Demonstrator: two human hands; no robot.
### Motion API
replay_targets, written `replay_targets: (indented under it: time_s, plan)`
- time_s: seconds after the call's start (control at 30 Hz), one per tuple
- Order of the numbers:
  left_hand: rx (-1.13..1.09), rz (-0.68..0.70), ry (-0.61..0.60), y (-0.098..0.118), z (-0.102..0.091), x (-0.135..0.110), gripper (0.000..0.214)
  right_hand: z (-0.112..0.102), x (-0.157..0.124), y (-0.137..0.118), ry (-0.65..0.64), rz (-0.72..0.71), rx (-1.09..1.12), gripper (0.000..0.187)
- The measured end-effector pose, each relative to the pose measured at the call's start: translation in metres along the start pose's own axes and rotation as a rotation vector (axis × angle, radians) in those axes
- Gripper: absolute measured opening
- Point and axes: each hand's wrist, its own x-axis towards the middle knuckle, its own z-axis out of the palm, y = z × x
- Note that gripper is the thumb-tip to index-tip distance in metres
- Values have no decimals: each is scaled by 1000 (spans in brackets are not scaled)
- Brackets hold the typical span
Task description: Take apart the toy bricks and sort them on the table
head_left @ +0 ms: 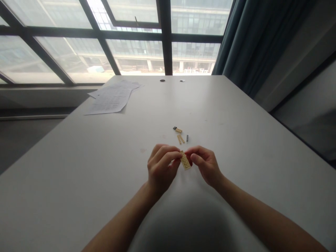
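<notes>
Between my hands, just above the table, a tan toy-brick plate (186, 162) is held at a slant. My left hand (162, 166) pinches its upper left end between thumb and fingers. Curled in from the other side, my right hand (206, 162) has its fingertips at the plate's right edge, partly hidden behind it. Just beyond my hands lie some thin tan strips (181, 139) and a small grey brick (187, 138). Farther back, a tan brick (179, 130) touches a small black piece (174, 128).
A white table (244, 147) spreads out under my arms. Printed sheets of paper (110, 99) overlap at its far left. Two round cable holes sit near the far edge, one of them a dark hole (162, 81). Beyond stand windows and a blue curtain (244, 45).
</notes>
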Motion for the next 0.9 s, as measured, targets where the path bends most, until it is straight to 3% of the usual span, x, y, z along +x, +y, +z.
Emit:
replay_targets:
  time_s: [0.17,0.4,0.63,0.8,0.9]
  plan:
    - [35,0,3,0,-1,1,12,1,-3,-2,5,38,17,16]
    - [-71,-164,-240,0,4,-3,3,0,1,-8,53,-45,-58,11]
    - [-113,-275,-209,5,11,-13,33,0,6,-7,129,27,-78,18]
    - [-133,-278,-261,12,-8,-10,14,5,2,-19,78,12,-149,31]
    - [-126,-302,-306,12,-27,-15,5,9,-2,-22,6,46,-184,28]
